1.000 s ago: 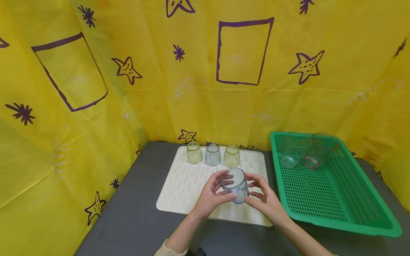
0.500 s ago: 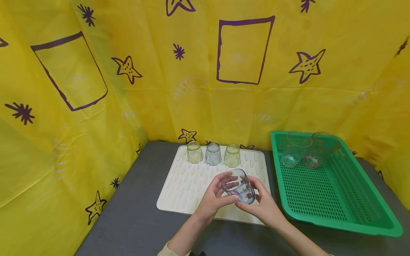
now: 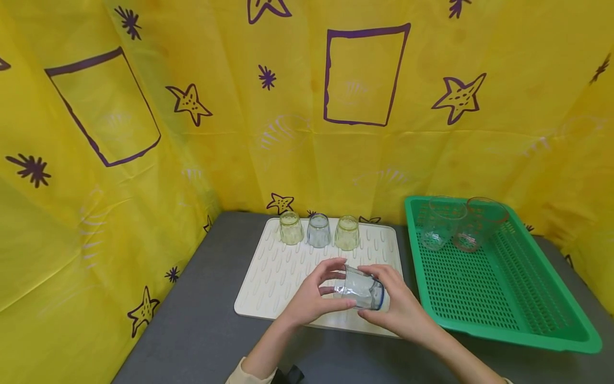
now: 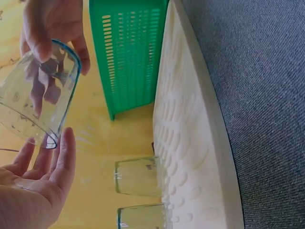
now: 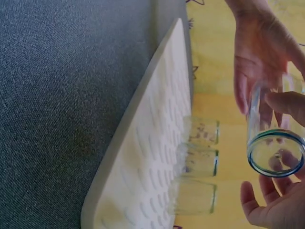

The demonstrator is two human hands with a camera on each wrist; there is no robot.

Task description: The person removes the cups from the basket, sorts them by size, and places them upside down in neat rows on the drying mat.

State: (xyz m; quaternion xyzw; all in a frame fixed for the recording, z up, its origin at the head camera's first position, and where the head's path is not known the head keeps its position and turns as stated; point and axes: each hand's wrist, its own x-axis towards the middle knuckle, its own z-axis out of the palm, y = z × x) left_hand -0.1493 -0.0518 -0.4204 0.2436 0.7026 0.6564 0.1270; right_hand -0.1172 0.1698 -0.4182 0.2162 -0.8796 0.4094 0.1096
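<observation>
- Left hand (image 3: 312,297) and right hand (image 3: 402,305): both grasping 1 bluish glass (image 3: 361,289), tipped sideways above the white mat (image 3: 273,282).
- 3 upside-down glasses (image 3: 318,232): in a row along the mat's far edge.
- 2 larger glasses (image 3: 478,226): in the green basket (image 3: 508,341).

A clear glass tumbler (image 3: 358,289) with a pale blue tint is up in the air, over the white bumpy mat (image 3: 271,280); it is tipped over on its side, with its open end toward the left hand (image 3: 309,301) and its round bottom, with a dark blue ring, toward the right hand (image 3: 400,304); both hands hold it, thumbs in front, and you can see through its shiny sides.
</observation>
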